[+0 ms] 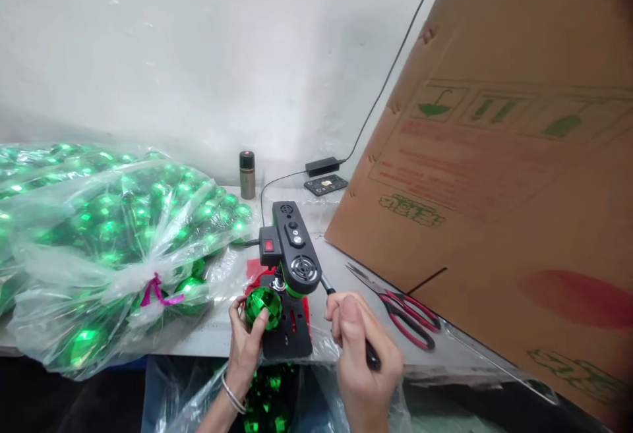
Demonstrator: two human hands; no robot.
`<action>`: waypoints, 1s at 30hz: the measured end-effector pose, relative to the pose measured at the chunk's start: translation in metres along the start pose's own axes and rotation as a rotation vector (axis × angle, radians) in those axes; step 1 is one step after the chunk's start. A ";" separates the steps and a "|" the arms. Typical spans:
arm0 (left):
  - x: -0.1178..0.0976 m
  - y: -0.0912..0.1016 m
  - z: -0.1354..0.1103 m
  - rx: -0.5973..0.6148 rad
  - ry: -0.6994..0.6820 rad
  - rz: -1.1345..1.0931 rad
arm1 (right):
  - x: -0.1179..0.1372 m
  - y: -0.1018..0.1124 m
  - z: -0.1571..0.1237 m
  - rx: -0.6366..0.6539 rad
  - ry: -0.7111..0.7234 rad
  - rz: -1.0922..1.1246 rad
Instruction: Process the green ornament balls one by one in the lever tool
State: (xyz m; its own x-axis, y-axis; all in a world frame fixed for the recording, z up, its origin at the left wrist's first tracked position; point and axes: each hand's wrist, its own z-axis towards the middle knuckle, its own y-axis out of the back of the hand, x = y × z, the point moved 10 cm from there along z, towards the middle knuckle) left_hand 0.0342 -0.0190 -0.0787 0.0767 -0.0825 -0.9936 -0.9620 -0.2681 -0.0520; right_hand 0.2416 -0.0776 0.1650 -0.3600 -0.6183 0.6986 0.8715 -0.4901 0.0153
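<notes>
My left hand is closed round a shiny green faceted ball and holds it on the base of a small black bench machine, under its head. My right hand is wrapped round the machine's black lever handle at the right side. A bangle sits on my left wrist.
Tied clear bags of green balls fill the left of the white table. More green balls lie in an open bag below the table edge. Red-handled pliers, a big cardboard box, a small can and a power adapter stand around.
</notes>
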 end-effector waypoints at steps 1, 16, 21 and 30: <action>0.003 0.000 0.001 -0.030 -0.031 0.042 | 0.000 0.000 -0.001 0.005 0.009 0.004; 0.020 -0.031 -0.004 0.059 -0.337 0.354 | 0.002 0.003 -0.008 0.017 0.069 -0.003; 0.030 -0.039 -0.001 0.112 -0.346 0.408 | 0.005 0.003 -0.007 0.025 0.091 -0.014; 0.034 -0.040 -0.004 0.093 -0.450 0.426 | -0.019 0.009 -0.036 -0.074 0.101 0.025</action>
State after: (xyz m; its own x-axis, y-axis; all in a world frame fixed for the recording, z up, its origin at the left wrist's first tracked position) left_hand 0.0769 -0.0151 -0.1097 -0.4175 0.2540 -0.8725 -0.9039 -0.2148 0.3700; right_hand 0.2439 -0.0926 0.1264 -0.3731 -0.6880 0.6224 0.8550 -0.5154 -0.0572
